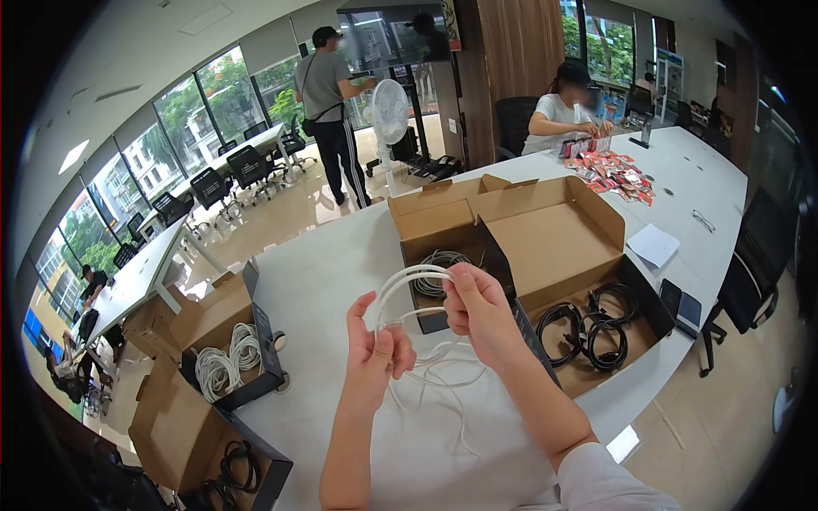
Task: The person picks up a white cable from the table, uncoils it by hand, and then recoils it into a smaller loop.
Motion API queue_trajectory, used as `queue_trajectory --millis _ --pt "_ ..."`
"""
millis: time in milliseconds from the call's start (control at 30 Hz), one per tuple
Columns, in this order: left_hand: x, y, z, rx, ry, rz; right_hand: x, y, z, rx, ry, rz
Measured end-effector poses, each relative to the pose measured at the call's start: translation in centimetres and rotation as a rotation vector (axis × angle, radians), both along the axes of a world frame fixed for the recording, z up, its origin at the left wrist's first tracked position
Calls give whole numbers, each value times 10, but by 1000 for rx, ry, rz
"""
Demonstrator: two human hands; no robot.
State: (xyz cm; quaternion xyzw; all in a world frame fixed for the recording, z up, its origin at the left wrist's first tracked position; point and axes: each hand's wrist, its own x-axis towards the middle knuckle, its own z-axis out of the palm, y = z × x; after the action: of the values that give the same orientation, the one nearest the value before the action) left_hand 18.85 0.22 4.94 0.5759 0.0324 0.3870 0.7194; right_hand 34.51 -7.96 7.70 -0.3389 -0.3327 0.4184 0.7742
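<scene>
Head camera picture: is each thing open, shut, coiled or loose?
white cable, partly looped, loose end trailing below
left hand, pinching the white cable
right hand, closed on the white cable
small cardboard box, open, flaps up
large cardboard box, open
black cables, coiled, inside the large cardboard box
white cable bundles, coiled

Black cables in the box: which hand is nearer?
Right. The right hand sits just left of the black cables; the left hand is further left, past the right one. Both grip the white cable.

A white cable [402, 276] above a white table [332, 255]; the brown cardboard box [558, 230] holds black cords [599, 330].
</scene>
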Motion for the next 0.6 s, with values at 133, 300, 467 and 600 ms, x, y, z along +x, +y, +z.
queue_trajectory --millis 133,300,467,600 --pt "-9 14 1 -410 -100 -278 0 0 -2 -11 -127 52" --pt "-7 -2 15 -169 10 4 2 0 0 -64 -387 -73" --pt "-9 5 13 -288 -19 -169 5 2 -2 -59 -415 -55" --pt "-6 12 3 -395 -68 -20 -1 10 -15 -32 -492 -145"
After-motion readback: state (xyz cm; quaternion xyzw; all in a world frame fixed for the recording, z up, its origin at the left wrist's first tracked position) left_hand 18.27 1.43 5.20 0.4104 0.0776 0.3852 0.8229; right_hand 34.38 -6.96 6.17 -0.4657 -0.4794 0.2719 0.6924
